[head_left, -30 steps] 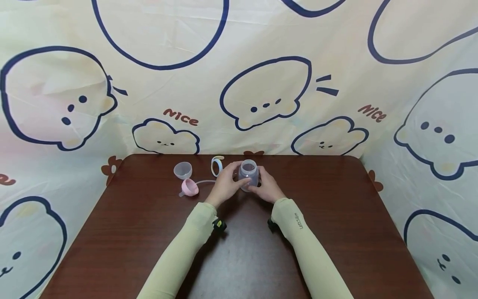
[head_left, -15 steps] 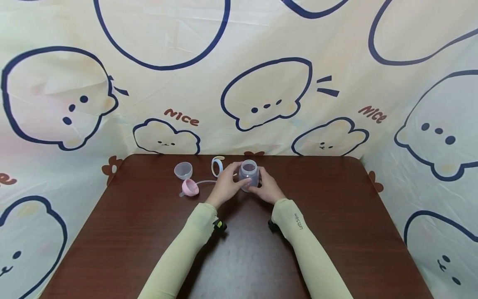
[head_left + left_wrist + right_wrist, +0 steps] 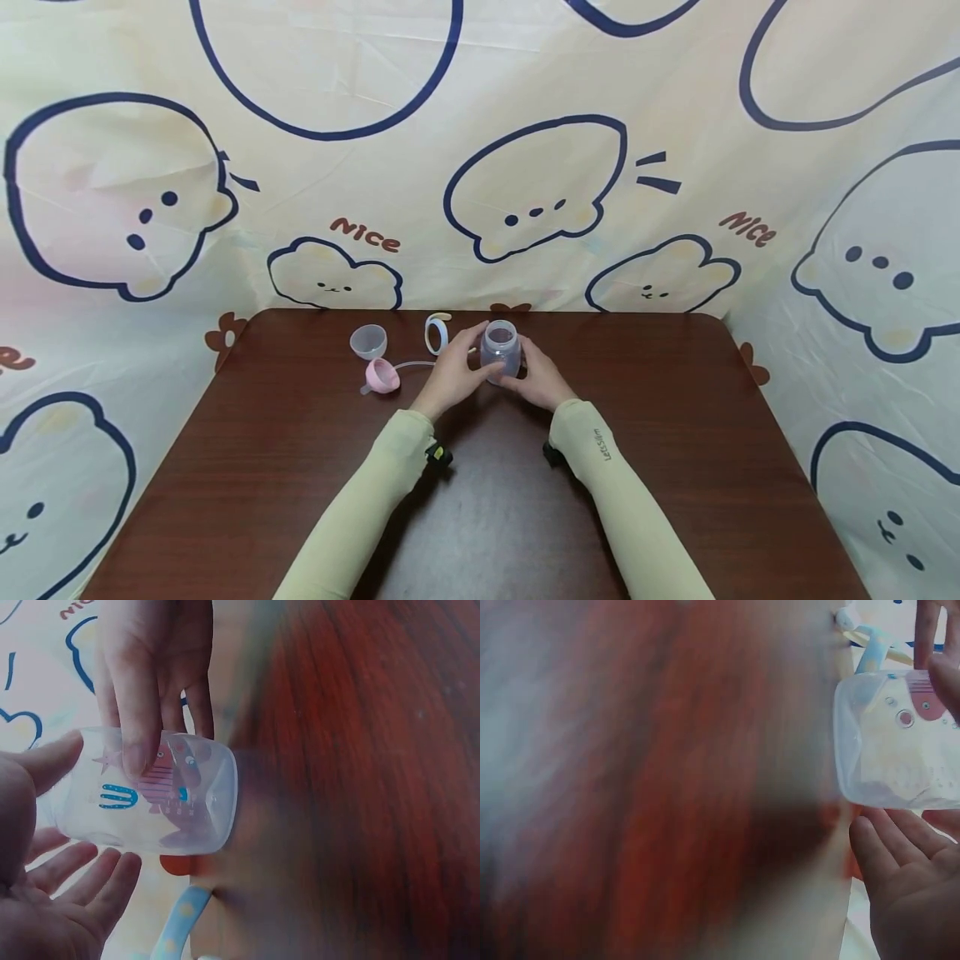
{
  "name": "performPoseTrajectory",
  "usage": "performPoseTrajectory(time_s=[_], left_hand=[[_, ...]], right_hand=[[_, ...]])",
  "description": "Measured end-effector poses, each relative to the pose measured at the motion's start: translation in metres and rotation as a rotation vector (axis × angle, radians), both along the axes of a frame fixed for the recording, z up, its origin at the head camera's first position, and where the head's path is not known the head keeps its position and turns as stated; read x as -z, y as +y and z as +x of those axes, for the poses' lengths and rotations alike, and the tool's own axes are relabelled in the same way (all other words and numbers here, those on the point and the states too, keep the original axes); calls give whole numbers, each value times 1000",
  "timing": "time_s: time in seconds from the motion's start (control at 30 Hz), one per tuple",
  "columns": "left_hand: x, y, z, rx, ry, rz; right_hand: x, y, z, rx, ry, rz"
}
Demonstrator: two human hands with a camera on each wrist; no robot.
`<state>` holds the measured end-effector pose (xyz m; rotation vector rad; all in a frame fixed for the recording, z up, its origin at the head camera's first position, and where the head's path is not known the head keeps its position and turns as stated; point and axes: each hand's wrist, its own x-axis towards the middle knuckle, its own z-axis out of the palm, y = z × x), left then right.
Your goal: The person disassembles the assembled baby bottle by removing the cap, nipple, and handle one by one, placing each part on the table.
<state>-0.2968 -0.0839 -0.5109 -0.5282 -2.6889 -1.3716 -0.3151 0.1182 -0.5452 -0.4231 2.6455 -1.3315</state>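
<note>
A translucent baby bottle with its mouth uncovered is upright near the back middle of the table. Coloured sea-animal prints cover the bottle in the left wrist view. My left hand grips its left side, thumb across the front and fingers going round behind. From the right, my right hand holds it too, its thumb on the front and its other fingers partly hidden. In the right wrist view, the right hand lies along the bottle's side. Whether the base touches the table cannot be told.
Left of my hands lie a clear dome-shaped cap and a pink cup-shaped piece with a pale tube running toward my left hand. Behind the left hand stands a blue-and-white ring with handles. A printed cloth hangs behind the brown table.
The bottle stays in nearly the same place between both hands. My thumbs slip slightly lower on its front, and the right forearm shifts a little to the right.
</note>
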Motion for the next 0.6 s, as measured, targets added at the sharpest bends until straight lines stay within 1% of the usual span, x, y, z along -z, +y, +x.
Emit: performPoseTrajectory(time_s=[0.1,0.17,0.3,0.37,0.47,0.6], left_hand=[[-3,-6,4,-8,26,-83],[-7,-12,6,-12,61,-152],[-15,-29,9,-17,127,-273],[-20,-40,12,-27,146,-333],[-27,-58,16,-61,171,-425],[-35,-90,24,-99,208,-529]], right_hand=[[-1,8,1,4,9,62],[-5,14,2,18,10,107],[-19,30,6,34,9,168],[-26,40,8,33,26,197],[-36,59,11,33,78,254],[-48,91,12,35,183,338]])
